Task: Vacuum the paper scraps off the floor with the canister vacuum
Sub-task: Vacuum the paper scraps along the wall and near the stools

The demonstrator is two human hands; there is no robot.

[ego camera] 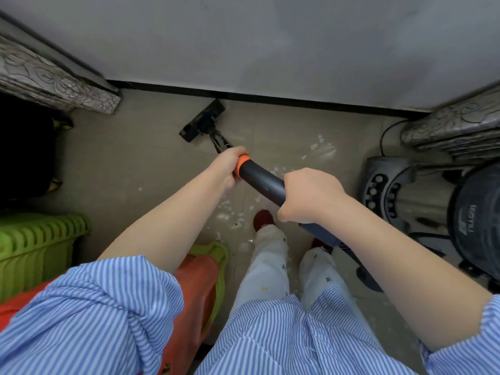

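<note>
Green crate (35, 239) left, canister (476, 220) right; both hands (230, 166) (311, 196) gripping wand (259, 182).

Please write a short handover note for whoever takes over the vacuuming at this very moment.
Left hand grips the vacuum wand by its orange collar; right hand grips it further back.
The floor head sits on the tiles near the black baseboard, away from the scraps.
The canister stands at the right.
Done: the tiles around the floor head look free of scraps.
Left: paper scraps beside the red shoe, and more scraps right of the wand.
</note>
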